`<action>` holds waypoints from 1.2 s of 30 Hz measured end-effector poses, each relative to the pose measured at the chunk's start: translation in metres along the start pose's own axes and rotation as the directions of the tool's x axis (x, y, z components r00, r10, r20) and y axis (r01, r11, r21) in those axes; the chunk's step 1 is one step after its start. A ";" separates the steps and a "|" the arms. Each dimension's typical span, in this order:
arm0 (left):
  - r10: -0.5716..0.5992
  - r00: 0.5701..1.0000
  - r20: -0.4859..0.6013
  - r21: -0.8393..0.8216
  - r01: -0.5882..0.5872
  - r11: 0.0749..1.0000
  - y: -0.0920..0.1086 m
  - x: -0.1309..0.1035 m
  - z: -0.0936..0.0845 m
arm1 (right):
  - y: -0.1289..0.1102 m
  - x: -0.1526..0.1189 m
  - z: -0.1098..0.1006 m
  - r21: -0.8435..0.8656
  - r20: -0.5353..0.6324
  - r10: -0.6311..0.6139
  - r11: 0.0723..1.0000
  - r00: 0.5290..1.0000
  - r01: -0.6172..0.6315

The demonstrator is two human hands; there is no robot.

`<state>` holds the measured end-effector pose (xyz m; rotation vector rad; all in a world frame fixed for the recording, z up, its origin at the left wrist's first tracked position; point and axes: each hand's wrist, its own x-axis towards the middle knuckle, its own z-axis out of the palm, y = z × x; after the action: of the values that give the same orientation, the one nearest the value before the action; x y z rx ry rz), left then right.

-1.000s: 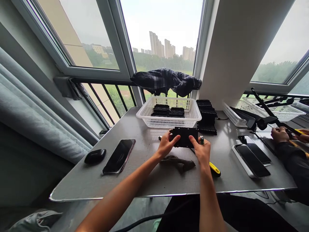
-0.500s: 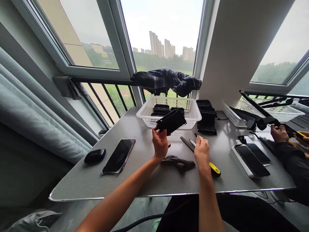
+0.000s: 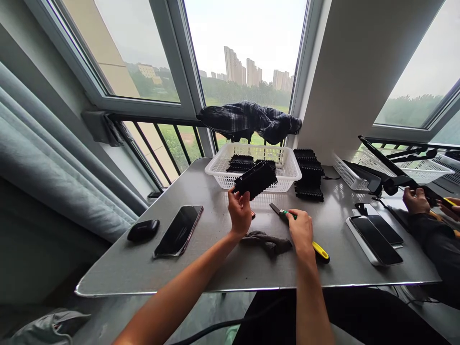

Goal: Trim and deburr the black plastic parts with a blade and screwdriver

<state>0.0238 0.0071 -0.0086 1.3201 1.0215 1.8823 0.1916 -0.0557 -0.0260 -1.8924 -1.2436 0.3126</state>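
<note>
My left hand (image 3: 240, 214) is closed around the lower edge of a black plastic part with toothed edges (image 3: 258, 180), holding it up tilted in front of the white basket (image 3: 220, 181). To the right, my right hand (image 3: 301, 229) is closed on a slim tool with a green handle (image 3: 289, 214), whose far end I cannot make out. Beneath this hand lies a longer flat tool with a yellow and black handle (image 3: 321, 252); the hand hides its middle. A crumpled dark cloth (image 3: 268, 242) rests on the table between my forearms.
Similar black parts (image 3: 240, 163) sit in the basket, and more are stacked (image 3: 308, 175) beside it. At left are a phone (image 3: 178, 231) and a black case (image 3: 143, 231). Further right lie phones (image 3: 375, 238), near a co-worker's hand (image 3: 416, 200) on black equipment.
My right hand has turned, so the green-handled tool now tips toward the left over the flat tool. The left hand and its black part keep nearly the same pose.
</note>
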 end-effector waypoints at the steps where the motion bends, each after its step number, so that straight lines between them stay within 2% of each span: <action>1: -0.001 1.000 0.000 0.003 0.001 1.000 0.000 0.000 0.000 | -0.001 -0.001 0.000 0.002 0.010 -0.009 1.000 1.000 0.009; 8: -0.023 1.000 0.015 0.028 0.023 0.999 0.001 -0.003 0.001 | -0.008 -0.002 0.000 0.027 0.081 -0.044 0.999 0.996 0.042; 14: 0.035 0.999 -0.014 0.091 -0.034 0.995 -0.004 -0.003 0.000 | -0.015 -0.005 0.009 0.077 0.159 -0.050 0.996 0.986 0.038; 17: 0.055 0.998 -0.027 0.115 -0.051 0.992 -0.007 -0.003 0.000 | -0.019 -0.007 0.010 0.165 0.193 -0.062 0.986 0.979 0.030; 20: 0.036 0.999 0.005 0.130 -0.036 0.991 -0.006 -0.003 -0.001 | -0.024 -0.006 0.008 0.294 0.196 -0.086 0.955 0.977 0.025; 22: 0.034 0.999 0.028 0.150 -0.038 0.988 -0.004 -0.004 -0.002 | -0.028 -0.004 0.006 0.500 0.205 -0.073 0.865 0.976 -0.040; 25: 0.061 0.994 0.090 0.173 -0.076 0.982 0.000 -0.007 -0.001 | -0.034 -0.002 0.003 0.805 0.284 -0.035 0.552 0.958 -0.218; 27: 0.106 0.978 0.179 0.148 -0.133 0.980 0.002 -0.010 0.000 | -0.035 -0.001 -0.001 0.863 0.334 -0.024 0.409 0.942 -0.296; 30: 0.212 0.936 0.282 0.123 -0.254 0.959 0.004 -0.013 0.001 | -0.036 -0.001 -0.007 0.889 0.362 0.008 0.299 0.932 -0.348; 36: 0.319 0.885 0.338 0.178 -0.393 0.902 0.005 -0.009 -0.002 | -0.037 -0.002 -0.018 0.890 0.421 0.051 0.170 0.906 -0.423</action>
<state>0.0245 -0.0032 -0.0087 1.9912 0.9113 1.7671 0.1773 -0.0601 0.0126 -0.8184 -0.5291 1.2983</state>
